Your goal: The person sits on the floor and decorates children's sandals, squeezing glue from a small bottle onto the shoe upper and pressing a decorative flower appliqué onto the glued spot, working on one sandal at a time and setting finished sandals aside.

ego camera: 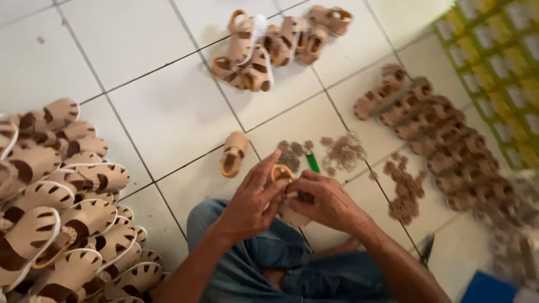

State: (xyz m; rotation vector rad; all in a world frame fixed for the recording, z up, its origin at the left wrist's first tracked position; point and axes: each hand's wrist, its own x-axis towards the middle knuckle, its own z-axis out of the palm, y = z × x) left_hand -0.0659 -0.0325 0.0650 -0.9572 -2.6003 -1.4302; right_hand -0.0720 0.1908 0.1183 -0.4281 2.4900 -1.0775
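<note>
Small tan sandal (289, 209): held over the lap in both hands, its strap loop uppermost; sole largely hidden behind the fingers.

Left hand (252, 203): closed around the sandal's left side, thumb and fingers pinching at the strap loop.

Right hand (325, 201): closed on the sandal's right side, fingers curled over the upper.

Single sandal (233, 152): on the white tiled floor (163, 106), just beyond and left of the held sandal, lying alone.

Green lighter (312, 163): just beyond the held sandal, on the tile.

Brown ornament pieces (342, 151): loose heaps beyond and right of the held sandal; a further scatter (405, 193) to its right.

Cluster of finished sandals (275, 42): well beyond the held sandal, jumbled together.

Row of brown sandal uppers (443, 140): right of the held sandal, laid in an overlapping line running away from it.

Stack of tan sandals with white edging (62, 207): well left of the held sandal, piled high.

Yellow and green crate (499, 67): far right of the held sandal, blurred.

Blue jeans (269, 264): directly beneath the held sandal.
</note>
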